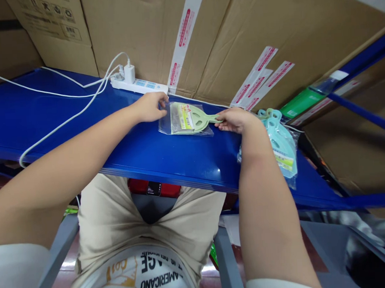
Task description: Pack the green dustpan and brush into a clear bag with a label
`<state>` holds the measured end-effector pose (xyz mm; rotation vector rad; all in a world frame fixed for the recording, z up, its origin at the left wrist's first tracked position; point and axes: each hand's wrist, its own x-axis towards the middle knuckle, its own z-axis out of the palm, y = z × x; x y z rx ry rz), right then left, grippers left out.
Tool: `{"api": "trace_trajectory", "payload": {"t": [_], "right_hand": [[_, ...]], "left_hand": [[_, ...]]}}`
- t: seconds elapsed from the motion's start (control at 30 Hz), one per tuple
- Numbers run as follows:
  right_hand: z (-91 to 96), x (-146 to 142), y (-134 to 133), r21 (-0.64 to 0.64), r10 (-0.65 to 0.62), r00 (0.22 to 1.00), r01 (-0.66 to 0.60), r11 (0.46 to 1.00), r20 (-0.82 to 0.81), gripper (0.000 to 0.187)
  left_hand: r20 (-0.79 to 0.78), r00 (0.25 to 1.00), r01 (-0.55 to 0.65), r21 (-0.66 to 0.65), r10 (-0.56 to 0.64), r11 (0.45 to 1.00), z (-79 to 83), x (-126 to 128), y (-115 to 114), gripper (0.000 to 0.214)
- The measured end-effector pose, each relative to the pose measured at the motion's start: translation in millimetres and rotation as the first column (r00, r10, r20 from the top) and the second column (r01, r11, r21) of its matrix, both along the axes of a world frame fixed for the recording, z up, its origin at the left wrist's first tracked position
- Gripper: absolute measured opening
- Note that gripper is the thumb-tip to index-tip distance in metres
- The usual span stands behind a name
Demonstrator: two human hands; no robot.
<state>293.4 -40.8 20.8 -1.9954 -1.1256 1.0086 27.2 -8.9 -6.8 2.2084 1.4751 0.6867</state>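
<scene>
Though sleeved in a clear bag (178,122), green dustpan (198,125) flat on blue tabletop (131,149), between both hands. Handling: probably light, stiff; film likely slippery; handle (212,117) best for holding. Right hand (235,119): grasping handle. Left hand (152,107): curled at bag's edge, grip unclear. Beyond: white power strip (141,85). Rightward: bagged blue dustpan (282,137).

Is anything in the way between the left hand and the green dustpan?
Just the clear bag: its left end lies between the left hand and the wide end of the green dustpan. Nothing else shows in between.
</scene>
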Motion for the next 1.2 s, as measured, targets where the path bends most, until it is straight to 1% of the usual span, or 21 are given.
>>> {"api": "trace_trajectory", "payload": {"t": [0.1, 0.13, 0.17, 0.23, 0.3, 0.37, 0.43, 0.5, 0.57, 0.63, 0.73, 0.8, 0.83, 0.9, 0.97, 1.03, 1.07, 1.1, 1.13, 1.17, 1.2], "right_hand": [[0.9, 1.6, -1.9, 0.018, 0.019, 0.995, -0.017, 1.0, -0.097, 0.028], [1.6, 1.0, -2.5, 0.025, 0.022, 0.991, -0.019, 0.999, -0.131, 0.03], [2.6, -0.2, -3.2, 0.034, 0.024, 0.986, -0.019, 0.999, -0.165, 0.032], [5.4, -3.7, -4.9, 0.061, 0.026, 0.974, -0.013, 0.998, -0.225, 0.036], [8.9, -8.0, -6.9, 0.091, 0.03, 0.962, -0.005, 0.996, -0.27, 0.038], [12.2, -12.5, -8.7, 0.109, 0.039, 0.953, -0.006, 0.994, -0.3, 0.039], [14.9, -17.2, -9.3, 0.125, 0.046, 0.949, -0.007, 0.992, -0.311, 0.039], [17.2, -23.0, -7.5, 0.151, 0.059, 0.946, -0.011, 0.988, -0.317, 0.037], [19.7, -32.1, -1.3, 0.181, 0.085, 0.944, -0.027, 0.983, -0.319, 0.035], [23.3, -47.1, 10.8, 0.213, 0.14, 0.938, -0.073, 0.974, -0.317, 0.032], [31.8, -86.2, 38.9, 0.284, 0.271, 0.91, -0.182, 0.941, -0.314, 0.028], [40.6, -123.7, 59.4, 0.334, 0.34, 0.885, -0.232, 0.914, -0.317, 0.027], [46.0, -145.0, 68.4, 0.354, 0.359, 0.877, -0.24, 0.904, -0.32, 0.027], [57.7, -189.4, 82.4, 0.381, 0.384, 0.868, -0.256, 0.888, -0.314, 0.027], [68.3, -232.2, 91.4, 0.381, 0.431, 0.861, -0.316, 0.869, -0.269, 0.025], [74.4, -270.4, 98.7, 0.351, 0.465, 0.867, -0.386, 0.853, -0.177, 0.026], [75.0, -287.6, 102.9, 0.324, 0.476, 0.872, -0.42, 0.848, -0.116, 0.026], [73.9, -303.6, 107.9, 0.288, 0.488, 0.872, -0.455, 0.842, -0.049, 0.025], [71.2, -318.6, 113.6, 0.254, 0.501, 0.865, -0.49, 0.834, 0.022, 0.024], [67.4, -332.5, 119.9, 0.22, 0.52, 0.849, -0.527, 0.821, 0.092, 0.022], [62.9, -345.5, 126.5, 0.183, 0.539, 0.827, -0.562, 0.807, 0.16, 0.02]], "left_hand": [[-0.076, 0.988, -0.132, 0.065, 0.136, 0.989, 10.2, -11.1, -0.7, 0.046], [-0.09, 0.978, -0.183, 0.045, 0.186, 0.982, 14.1, -13.6, -1.8, 0.048], [-0.097, 0.967, -0.237, -0.008, 0.235, 0.972, 17.9, -15.3, -3.3, 0.051], [-0.076, 0.949, -0.314, -0.189, 0.305, 0.93, 24.9, -16.0, -8.0, 0.055], [0.002, 0.946, -0.301, -0.354, 0.323, 0.885, 30.5, -14.4, -14.2, 0.047], [0.119, 0.94, -0.24, -0.437, 0.32, 0.867, 34.3, -13.5, -20.6, 0.033], [0.224, 0.915, -0.2, -0.47, 0.336, 0.859, 36.3, -16.4, -26.6, 0.029], [0.309, 0.875, -0.202, -0.468, 0.373, 0.86, 37.6, -24.7, -32.7, 0.034], [0.367, 0.833, -0.223, -0.46, 0.413, 0.859, 40.1, -38.4, -40.1, 0.041], [0.415, 0.793, -0.25, -0.444, 0.445, 0.86, 45.8, -56.7, -49.6, 0.047], [0.476, 0.735, -0.327, -0.375, 0.483, 0.867, 61.3, -91.0, -66.2, 0.054], [0.483, 0.695, -0.435, -0.308, 0.533, 0.846, 74.4, -116.9, -76.9, 0.057], [0.481, 0.674, -0.496, -0.269, 0.561, 0.826, 80.8, -129.9, -81.9, 0.059], [0.435, 0.641, -0.607, -0.217, 0.632, 0.764, 91.3, -154.2, -90.8, 0.06], [0.373, 0.582, -0.705, -0.213, 0.723, 0.677, 96.4, -174.2, -97.9, 0.064], [0.333, 0.534, -0.754, -0.228, 0.777, 0.616, 94.4, -189.1, -102.5, 0.069], [0.318, 0.529, -0.758, -0.239, 0.787, 0.606, 90.6, -194.9, -103.6, 0.071], [0.306, 0.537, -0.749, -0.256, 0.786, 0.611, 85.3, -199.9, -103.7, 0.073], [0.298, 0.529, -0.754, -0.266, 0.795, 0.601, 79.0, -204.2, -102.9, 0.077], [0.309, 0.55, -0.728, -0.277, 0.775, 0.627, 72.0, -208.2, -101.2, 0.08], [0.319, 0.549, -0.715, -0.301, 0.773, 0.632, 65.0, -211.9, -98.7, 0.082]]}}
